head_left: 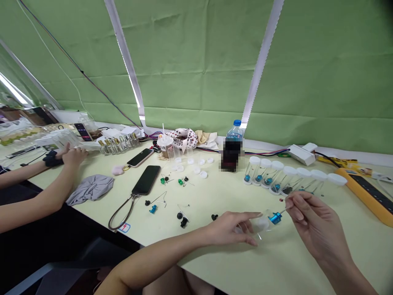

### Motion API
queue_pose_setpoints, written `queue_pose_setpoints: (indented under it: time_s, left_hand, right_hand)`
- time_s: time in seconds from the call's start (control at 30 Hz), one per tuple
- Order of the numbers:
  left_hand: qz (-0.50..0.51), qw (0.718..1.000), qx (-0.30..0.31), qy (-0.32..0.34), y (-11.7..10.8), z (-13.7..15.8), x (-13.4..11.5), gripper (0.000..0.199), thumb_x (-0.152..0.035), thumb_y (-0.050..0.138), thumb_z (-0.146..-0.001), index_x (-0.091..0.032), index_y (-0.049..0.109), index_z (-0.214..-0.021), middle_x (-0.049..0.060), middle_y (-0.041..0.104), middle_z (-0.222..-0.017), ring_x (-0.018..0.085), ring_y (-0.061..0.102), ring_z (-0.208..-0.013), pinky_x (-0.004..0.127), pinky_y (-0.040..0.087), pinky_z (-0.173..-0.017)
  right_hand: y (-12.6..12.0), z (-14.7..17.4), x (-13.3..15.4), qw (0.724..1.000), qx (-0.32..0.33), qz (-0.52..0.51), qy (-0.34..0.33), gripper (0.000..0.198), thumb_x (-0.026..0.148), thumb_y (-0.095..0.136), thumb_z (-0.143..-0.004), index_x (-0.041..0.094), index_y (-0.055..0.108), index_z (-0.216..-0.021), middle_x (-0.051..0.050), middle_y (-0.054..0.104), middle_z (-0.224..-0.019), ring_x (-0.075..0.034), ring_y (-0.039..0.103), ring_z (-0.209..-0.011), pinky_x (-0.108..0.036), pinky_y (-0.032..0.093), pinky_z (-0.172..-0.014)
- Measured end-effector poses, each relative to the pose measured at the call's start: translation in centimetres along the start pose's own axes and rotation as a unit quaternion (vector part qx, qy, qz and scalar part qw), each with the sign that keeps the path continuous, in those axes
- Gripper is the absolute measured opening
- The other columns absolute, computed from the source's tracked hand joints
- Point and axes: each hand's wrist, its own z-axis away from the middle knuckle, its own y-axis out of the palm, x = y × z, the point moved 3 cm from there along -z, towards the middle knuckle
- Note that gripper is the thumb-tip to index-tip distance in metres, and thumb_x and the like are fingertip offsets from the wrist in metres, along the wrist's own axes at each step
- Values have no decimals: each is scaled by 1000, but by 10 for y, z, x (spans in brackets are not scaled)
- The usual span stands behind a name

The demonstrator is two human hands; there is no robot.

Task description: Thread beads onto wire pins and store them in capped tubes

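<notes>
Blue part [275, 218]: is held at the mouth of a tube [261, 224].
Left hand [231, 225]: fingers spread, the tube held between them and the thumb.
Right hand [313, 223]: a rod [284, 209] is pinched between thumb and fingertips.
Behind: capped tubes [279, 178] are lined up.

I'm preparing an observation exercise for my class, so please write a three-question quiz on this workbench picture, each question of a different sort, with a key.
1. Multiple choice: What is the left hand holding?
A) a black phone
B) a clear tube
C) a blue-capped bottle

2. True or false: The orange power strip lies to the right of the row of white-capped tubes.

3. Fill in: The right hand pinches a thin rod near a shiny fitting coloured ____.

Key: 1. B; 2. True; 3. blue
</notes>
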Motion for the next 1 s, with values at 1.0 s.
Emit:
queue_pose_setpoints:
  time_s: [1.0]
  left_hand:
    - [292,954,62,-16,-4,-3,6,60,-43,63,-76,-23,47,-129,7,57,-91,15,57,-79,31,42,-76]
  right_hand:
    - [10,4,6,999,27,-12,-46,11,34,66,-76,24,69,-81,-5,57,-97,-7,34,-52,-25,36,-48]
